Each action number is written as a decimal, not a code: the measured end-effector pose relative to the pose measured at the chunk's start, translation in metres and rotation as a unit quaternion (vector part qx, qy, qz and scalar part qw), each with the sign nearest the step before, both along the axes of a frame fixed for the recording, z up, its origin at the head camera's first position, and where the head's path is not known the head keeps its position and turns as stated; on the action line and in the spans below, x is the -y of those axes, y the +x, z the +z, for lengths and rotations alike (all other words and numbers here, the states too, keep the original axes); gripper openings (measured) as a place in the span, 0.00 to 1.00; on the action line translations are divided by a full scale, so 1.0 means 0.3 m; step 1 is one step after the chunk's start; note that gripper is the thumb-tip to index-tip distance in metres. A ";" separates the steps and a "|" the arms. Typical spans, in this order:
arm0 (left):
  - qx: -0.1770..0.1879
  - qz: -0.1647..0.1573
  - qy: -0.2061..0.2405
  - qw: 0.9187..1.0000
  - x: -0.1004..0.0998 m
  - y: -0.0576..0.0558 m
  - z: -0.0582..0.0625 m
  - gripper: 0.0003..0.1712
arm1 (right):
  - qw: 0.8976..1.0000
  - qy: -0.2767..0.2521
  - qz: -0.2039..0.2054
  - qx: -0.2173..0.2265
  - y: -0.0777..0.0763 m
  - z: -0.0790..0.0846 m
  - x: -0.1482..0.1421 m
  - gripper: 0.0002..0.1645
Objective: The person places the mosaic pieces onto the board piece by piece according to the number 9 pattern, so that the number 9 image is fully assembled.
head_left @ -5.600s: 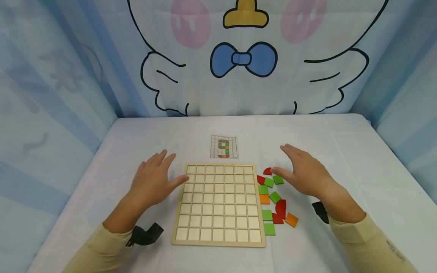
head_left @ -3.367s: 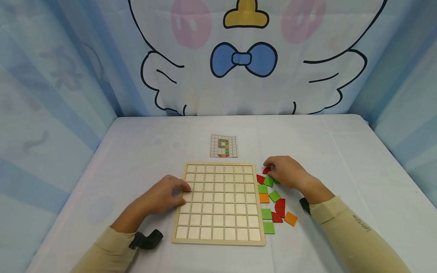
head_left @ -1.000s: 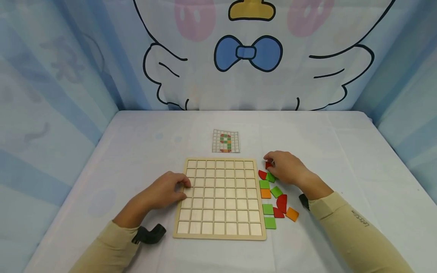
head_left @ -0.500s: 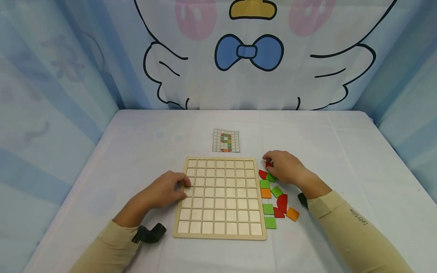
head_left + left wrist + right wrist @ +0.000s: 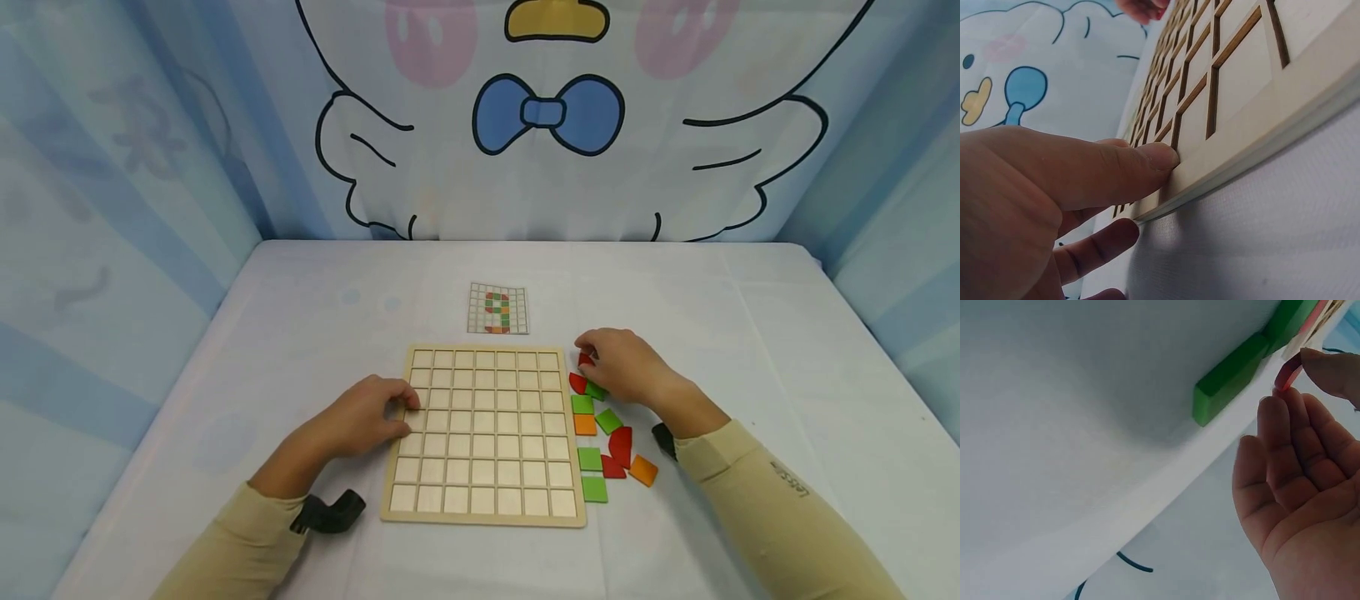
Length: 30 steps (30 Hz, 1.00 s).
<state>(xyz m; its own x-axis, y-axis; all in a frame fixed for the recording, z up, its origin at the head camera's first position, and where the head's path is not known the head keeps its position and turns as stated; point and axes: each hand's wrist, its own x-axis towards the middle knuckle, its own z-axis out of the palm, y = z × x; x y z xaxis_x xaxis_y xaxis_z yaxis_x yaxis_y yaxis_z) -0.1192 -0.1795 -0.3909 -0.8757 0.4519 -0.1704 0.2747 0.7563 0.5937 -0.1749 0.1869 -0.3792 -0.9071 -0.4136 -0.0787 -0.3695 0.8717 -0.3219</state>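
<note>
My left hand (image 5: 367, 417) rests at the left edge of a wooden grid board (image 5: 483, 518). In the left wrist view, the thumb (image 5: 1116, 172) lies on the board's rim, with another fingertip just off its edge. My right hand (image 5: 626, 365) is beyond the board's far right corner, pinching a red tile (image 5: 1287, 372) with a curved edge between thumb and fingertips. Close below that hand lie a red quarter-round tile (image 5: 577, 382) and a green square tile (image 5: 596, 391). The right wrist view shows a green tile (image 5: 1229, 381) near the fingers.
Along the board's right side lie more tiles: green squares (image 5: 595, 489), an orange square (image 5: 643, 470) and red curved pieces (image 5: 620, 447). Behind the board is a small card (image 5: 498, 308) printed with a coloured 9-shaped pattern on a grid. A cartoon curtain (image 5: 551, 192) hangs behind the table.
Both hands came down from hovering open; the left settled on the board's edge, the right took hold of a red tile. In the last half second that tile shifted slightly left and away.
</note>
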 end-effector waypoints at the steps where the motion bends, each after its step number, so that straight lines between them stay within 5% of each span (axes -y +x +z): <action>1: -0.001 0.000 0.000 1.000 0.000 0.000 0.000 0.11 | 1.000 -0.003 0.001 -0.001 0.002 0.003 0.002 0.21; 30: 0.001 -0.003 0.000 1.000 0.001 0.004 0.005 0.11 | 0.999 -0.039 0.022 0.024 0.020 0.032 0.106 0.21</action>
<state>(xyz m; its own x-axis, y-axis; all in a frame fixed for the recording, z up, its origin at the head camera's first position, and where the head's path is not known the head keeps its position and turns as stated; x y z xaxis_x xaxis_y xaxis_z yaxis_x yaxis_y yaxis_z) -0.1179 -0.1797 -0.3895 -0.8727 0.4567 -0.1726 0.2778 0.7552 0.5937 -0.1690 0.1552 -0.3697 -0.8841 -0.4589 -0.0880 -0.3888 0.8270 -0.4062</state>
